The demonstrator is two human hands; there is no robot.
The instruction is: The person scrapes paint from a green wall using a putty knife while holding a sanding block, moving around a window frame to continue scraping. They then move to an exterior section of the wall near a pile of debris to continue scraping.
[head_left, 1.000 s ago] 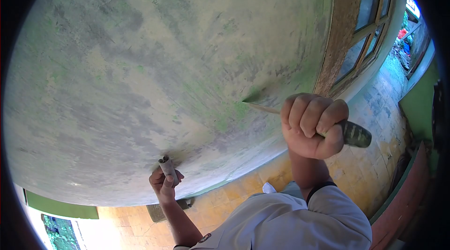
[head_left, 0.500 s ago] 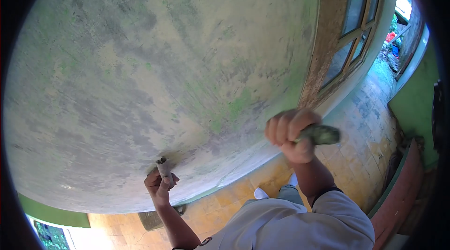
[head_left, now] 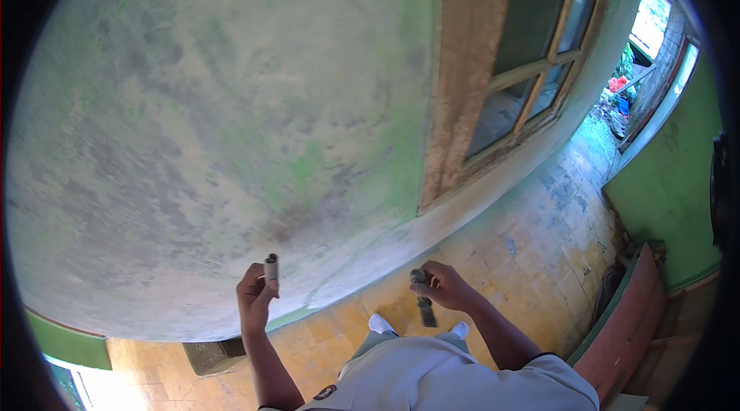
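My left hand [head_left: 255,292] is closed around a small pale grey rolled-up sheet [head_left: 271,269], held upright close to the wall's lower part. The roll's open end points up. Off to the right, my right hand [head_left: 441,288] pinches a dark, mottled greenish strip [head_left: 424,304] near its upper end, and the rest hangs down over the floor. What kind of thing this strip is, I cannot tell. The wall [head_left: 193,141] in front of me is scuffed, with patches of grey, cream and worn green paint.
A wooden window frame [head_left: 455,102] with glass panes is set in the wall at right. Yellowish tiles cover the floor [head_left: 532,249]. A dark block [head_left: 212,356] stands at the wall's foot, lower left. A reddish panel with a green edge [head_left: 636,318] leans at the right.
My right hand has come down and left, away from the window side, its grip changed from a fist to a pinch. My left hand stays close to the wall. The view has turned right.
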